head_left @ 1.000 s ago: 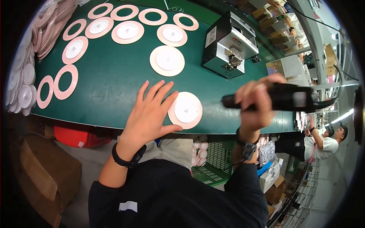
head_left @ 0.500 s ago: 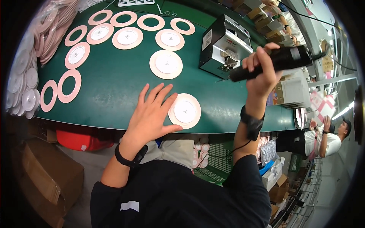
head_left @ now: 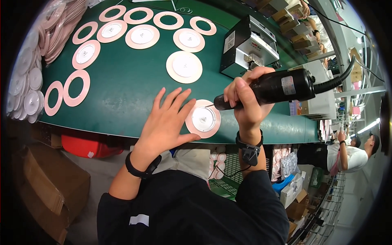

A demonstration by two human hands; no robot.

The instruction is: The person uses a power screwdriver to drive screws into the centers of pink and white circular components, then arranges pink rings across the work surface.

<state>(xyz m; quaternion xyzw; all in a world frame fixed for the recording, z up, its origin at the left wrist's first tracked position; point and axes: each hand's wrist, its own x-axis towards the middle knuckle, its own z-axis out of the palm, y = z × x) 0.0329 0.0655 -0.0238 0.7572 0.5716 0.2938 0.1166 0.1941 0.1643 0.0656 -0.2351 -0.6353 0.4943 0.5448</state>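
In my right hand (head_left: 247, 100) is a black electric screwdriver (head_left: 277, 87) with a coiled cord at its rear. Its thin bit reaches the upper part of a pink ring (head_left: 217, 122) with a white round disc (head_left: 203, 119) set in it, near the bench edge. My left hand (head_left: 165, 122) lies flat with fingers spread, thumb and fingertips at that ring's left edge. Just beyond is another pink ring with a white disc (head_left: 185, 66). A black and silver box-shaped machine (head_left: 237, 53) stands to the right of it.
More pink rings (head_left: 76, 87), some with white centres, lie across the green bench (head_left: 122, 90). Bagged pink rings (head_left: 61, 28) and bagged white discs (head_left: 30, 98) are heaped at left. Below are a red stool (head_left: 90, 146) and a green crate (head_left: 228, 173). A person (head_left: 355, 157) stands at right.
My right hand has brought the screwdriver left and down from beside the machine to the ring by my left hand. My left hand has stayed nearly still.
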